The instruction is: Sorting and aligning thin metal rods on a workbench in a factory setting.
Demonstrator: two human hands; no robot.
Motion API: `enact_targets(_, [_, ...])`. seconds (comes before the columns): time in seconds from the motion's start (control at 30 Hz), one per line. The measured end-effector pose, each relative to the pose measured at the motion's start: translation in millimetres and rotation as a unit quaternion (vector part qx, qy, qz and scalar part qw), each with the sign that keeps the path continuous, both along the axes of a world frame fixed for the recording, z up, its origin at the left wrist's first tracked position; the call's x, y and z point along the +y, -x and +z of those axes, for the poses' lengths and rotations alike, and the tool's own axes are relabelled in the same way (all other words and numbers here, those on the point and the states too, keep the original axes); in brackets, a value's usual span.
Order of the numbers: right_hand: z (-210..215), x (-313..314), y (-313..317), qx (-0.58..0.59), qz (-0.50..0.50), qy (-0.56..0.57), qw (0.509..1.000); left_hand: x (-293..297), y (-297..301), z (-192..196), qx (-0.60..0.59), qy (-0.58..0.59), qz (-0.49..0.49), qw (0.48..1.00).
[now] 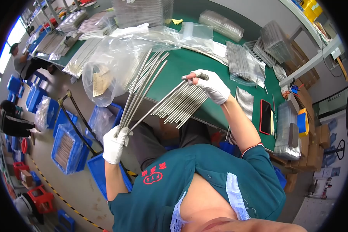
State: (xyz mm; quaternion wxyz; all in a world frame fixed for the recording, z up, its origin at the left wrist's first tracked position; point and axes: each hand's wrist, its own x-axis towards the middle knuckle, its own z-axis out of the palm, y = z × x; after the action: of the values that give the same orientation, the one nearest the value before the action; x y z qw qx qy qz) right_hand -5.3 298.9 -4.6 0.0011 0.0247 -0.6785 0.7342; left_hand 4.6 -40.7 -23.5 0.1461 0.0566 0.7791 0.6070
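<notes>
I'm getting a bright, fairly even view, with the windows (16,34) at far left glaring to near white. The clear plastic bag (120,50) is throwing glossy highlights, while soft shadow is gathering beneath the green table (185,63). I'm reading the metal rods (187,102) crisply; the distant worker (20,62) is looking softer. The fisheye is bowing straight edges, and black is swallowing the corners.
</notes>
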Motion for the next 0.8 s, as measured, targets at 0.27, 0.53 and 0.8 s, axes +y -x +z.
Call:
enact_targets(0.27, [28,-8,-23,-0.006,-0.001,-0.077,0.997,5,0,4,-0.003,0.005,-0.051,0.999])
enact_targets(0.53, [33,-8,-35,0.022,-0.019,-0.070,0.997,11,-2,8,-0.026,-0.026,-0.055,0.998])
enact_targets(0.8, [32,16,-32,0.074,-0.115,-0.033,0.990,13,-2,6,-0.001,-0.001,-0.071,0.998])
